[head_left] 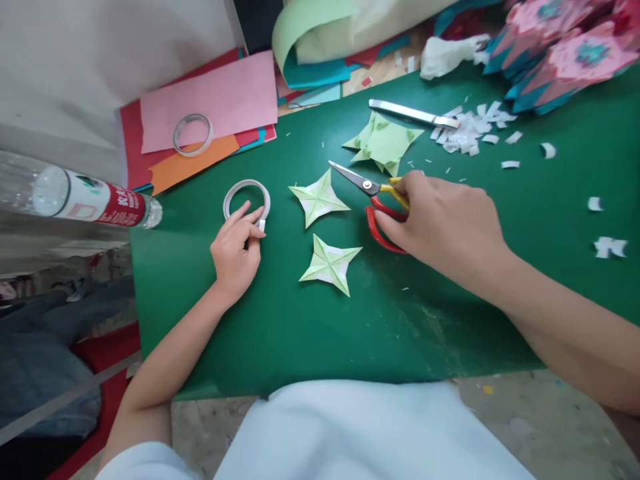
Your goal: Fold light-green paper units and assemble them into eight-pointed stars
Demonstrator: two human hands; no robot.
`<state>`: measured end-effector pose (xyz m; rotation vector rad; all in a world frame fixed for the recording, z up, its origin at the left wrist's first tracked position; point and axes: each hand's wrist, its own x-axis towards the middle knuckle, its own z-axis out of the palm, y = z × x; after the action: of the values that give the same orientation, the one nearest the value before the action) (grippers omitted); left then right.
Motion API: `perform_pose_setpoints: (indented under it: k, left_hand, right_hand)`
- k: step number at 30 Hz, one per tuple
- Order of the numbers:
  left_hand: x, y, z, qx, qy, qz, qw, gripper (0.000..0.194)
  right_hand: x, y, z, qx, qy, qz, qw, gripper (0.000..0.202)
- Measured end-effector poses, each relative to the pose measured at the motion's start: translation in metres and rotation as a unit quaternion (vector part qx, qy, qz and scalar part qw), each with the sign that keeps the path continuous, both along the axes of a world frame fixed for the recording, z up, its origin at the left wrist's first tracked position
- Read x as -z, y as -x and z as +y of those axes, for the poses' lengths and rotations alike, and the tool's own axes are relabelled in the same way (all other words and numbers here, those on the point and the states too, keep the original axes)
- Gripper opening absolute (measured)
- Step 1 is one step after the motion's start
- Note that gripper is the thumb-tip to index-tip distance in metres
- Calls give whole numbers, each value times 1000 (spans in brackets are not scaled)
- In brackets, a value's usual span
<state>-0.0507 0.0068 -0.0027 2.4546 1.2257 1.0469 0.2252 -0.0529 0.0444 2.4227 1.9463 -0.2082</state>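
My left hand (237, 252) pinches the near edge of a white tape roll (229, 197) lying on the green table, with a short white tape end at its fingertips. My right hand (440, 223) grips scissors (367, 185) with red and yellow handles; their blades look closed and point up and left. Between my hands lie two light green four-pointed paper stars, an upper one (319, 198) and a lower one (331, 265). Beyond the scissors sits a stack of green folded paper (383, 141).
Tweezers (413, 113) lie beside a heap of white tape scraps (470, 130). Pink and blue paper flowers (583, 57) stand at the back right. Another tape roll (193, 135) rests on coloured paper (220, 93). A bottle (107, 202) is at the left edge.
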Motion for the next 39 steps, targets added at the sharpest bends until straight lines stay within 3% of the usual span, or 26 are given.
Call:
perform_pose_setpoints:
  k: [3, 10, 15, 19, 22, 26, 28, 32, 36, 39]
  left_hand:
    - [-4, -2, 0, 37, 11, 11, 999, 16]
    - [-12, -9, -12, 164, -46, -73, 983, 17]
    - [-14, -16, -29, 228, 50, -127, 964, 21]
    - [-10, -19, -39, 277, 139, -179, 934, 30]
    - [-10, -21, -43, 293, 173, -188, 921, 32]
    - [-13, -24, -44, 314, 160, -165, 921, 33]
    - [-15, -25, -44, 328, 148, -149, 921, 32]
    - [-15, -25, -43, 345, 132, -122, 921, 31]
    - [-15, -24, -43, 348, 131, -131, 919, 31]
    - [-14, -21, -44, 321, 141, -141, 926, 32]
  right_hand:
    - [-4, 2, 0, 5, 53, -11, 999, 41]
    - [-2, 3, 1, 11, 63, -3, 998, 46]
    - [1, 3, -3, -2, 39, 6, 999, 44]
    - [7, -1, -6, -45, -64, 28, 997, 38]
    - [11, 1, -9, -150, -177, 95, 968, 22]
    - [13, 18, -20, -341, -265, 247, 868, 8]
    - [15, 29, -27, -349, -283, 289, 845, 5]
    - [21, 40, -34, -326, -283, 332, 839, 3]
    - [22, 39, -33, -346, -288, 343, 825, 5]
    - [18, 35, -30, -343, -282, 346, 826, 7]
